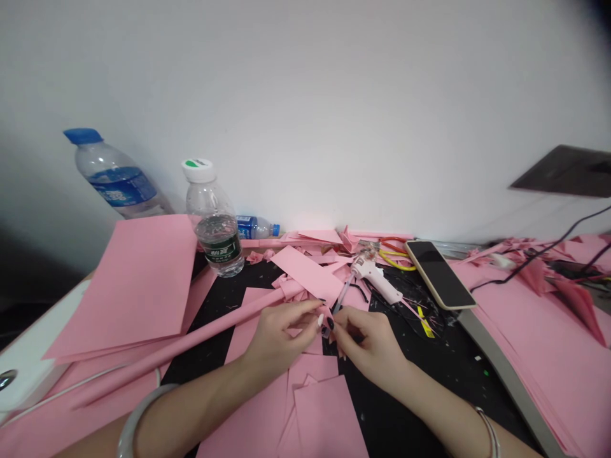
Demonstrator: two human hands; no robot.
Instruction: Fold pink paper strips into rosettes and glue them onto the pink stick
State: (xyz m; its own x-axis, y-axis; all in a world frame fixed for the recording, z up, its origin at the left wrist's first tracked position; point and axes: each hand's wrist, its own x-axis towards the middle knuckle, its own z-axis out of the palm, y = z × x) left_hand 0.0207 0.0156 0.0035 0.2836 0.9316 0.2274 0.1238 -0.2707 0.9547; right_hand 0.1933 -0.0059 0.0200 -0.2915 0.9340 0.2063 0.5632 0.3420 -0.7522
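My left hand and right hand pinch a pink fold between fingertips, near-middle of the counter. With so small a grip, I judge it could slip or crease crooked. The glue gun just beyond might burn me.

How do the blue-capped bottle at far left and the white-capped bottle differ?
The blue-capped bottle looks tilted and has a blue label; the white-capped bottle stands nearly upright with a dark green label. The blue-capped bottle's base is hidden behind a pink sheet; the white-capped bottle's base shows. Both are clear plastic.
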